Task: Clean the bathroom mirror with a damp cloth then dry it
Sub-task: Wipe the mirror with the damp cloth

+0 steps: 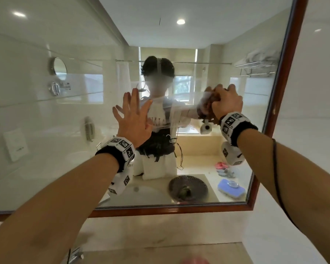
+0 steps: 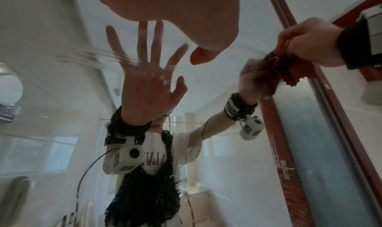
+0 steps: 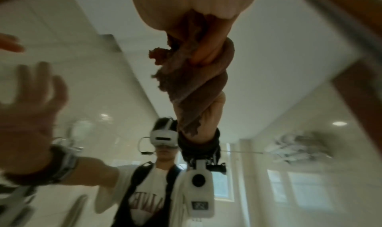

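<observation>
The right hand (image 1: 227, 103) is curled tight round a bunched brown cloth (image 1: 210, 103), fingers wrapped over the wad and thumb tucked into its folds, as the right wrist view shows (image 3: 194, 77). The wad is pressed against the mirror (image 1: 227, 54), meeting its own reflection, at about mid-height and toward the glass's right side, not far from the red-brown frame (image 1: 291, 73). The left hand (image 1: 135, 119) holds nothing: fingers straight and spread, palm facing the glass just left of the cloth hand, at or very near the surface; whether it actually touches cannot be told for certain, though the left wrist view shows its fingertips (image 2: 203, 57) close to their reflection. From the grip, the bulk of the mirror lies to the left and above, and a shorter strip runs right to the frame; the glass's long axis is horizontal. Faint horizontal streaks (image 2: 99, 55) cross the glass by the left hand, which suggests the wet wipe is under way rather than finished, and drying is not yet begun. The right hand is the one placed to carry the cloth, and its likeliest stroke runs sideways along the long axis. The spread left hand sits in that leftward path, so it would have to lift clear, or the cloth work round it. A dark bowl (image 1: 188, 187) is reflected low in the mirror, below both hands.
</observation>
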`<state>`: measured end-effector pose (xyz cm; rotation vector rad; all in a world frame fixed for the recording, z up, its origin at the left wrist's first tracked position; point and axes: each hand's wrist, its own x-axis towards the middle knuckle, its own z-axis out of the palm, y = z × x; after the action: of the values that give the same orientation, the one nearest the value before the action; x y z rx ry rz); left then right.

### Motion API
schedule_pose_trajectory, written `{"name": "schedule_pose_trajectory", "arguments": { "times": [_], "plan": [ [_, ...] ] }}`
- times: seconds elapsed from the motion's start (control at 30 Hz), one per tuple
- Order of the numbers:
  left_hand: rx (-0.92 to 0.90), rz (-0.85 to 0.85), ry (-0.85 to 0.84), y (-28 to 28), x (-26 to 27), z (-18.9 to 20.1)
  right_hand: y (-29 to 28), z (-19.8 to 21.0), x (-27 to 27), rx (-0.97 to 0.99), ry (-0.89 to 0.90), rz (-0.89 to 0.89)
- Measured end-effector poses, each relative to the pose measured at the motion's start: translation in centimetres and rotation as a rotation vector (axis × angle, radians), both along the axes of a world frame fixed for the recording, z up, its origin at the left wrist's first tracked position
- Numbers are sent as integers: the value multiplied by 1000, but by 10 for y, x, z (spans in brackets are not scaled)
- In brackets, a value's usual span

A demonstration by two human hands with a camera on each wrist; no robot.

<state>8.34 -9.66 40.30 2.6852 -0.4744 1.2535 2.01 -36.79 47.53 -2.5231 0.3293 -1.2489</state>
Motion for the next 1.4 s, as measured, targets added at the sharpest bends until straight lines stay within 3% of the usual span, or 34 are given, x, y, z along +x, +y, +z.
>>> {"name": "schedule_pose_trajectory", "arguments": {
  "times": [0.13, 0.3, 0.67, 0.8, 1.1, 1.27, 1.4],
  "plan": [
    [8, -31, 8, -23, -5, -1, -44, -10, -7, 175, -51, -135],
    [-12, -49, -11, -27, -7, 3, -24, -22, -4, 266, -66, -140],
    [-29, -67, 17, 16, -6, 1, 105, -57, 25, -102, -2, 237],
    [-24, -35, 23, 41, 3, -1, 119, -50, 30, -292, 30, 200],
    [24, -29, -4, 5, 8, 1, 93, -43, 20, -504, 74, 179],
    [35, -86, -43, -30, 3, 5, 50, -40, 9, -417, 109, 141],
    [50, -76, -56, -54, -4, 2, -5, -34, -4, -192, 58, 83]
  ]
}}
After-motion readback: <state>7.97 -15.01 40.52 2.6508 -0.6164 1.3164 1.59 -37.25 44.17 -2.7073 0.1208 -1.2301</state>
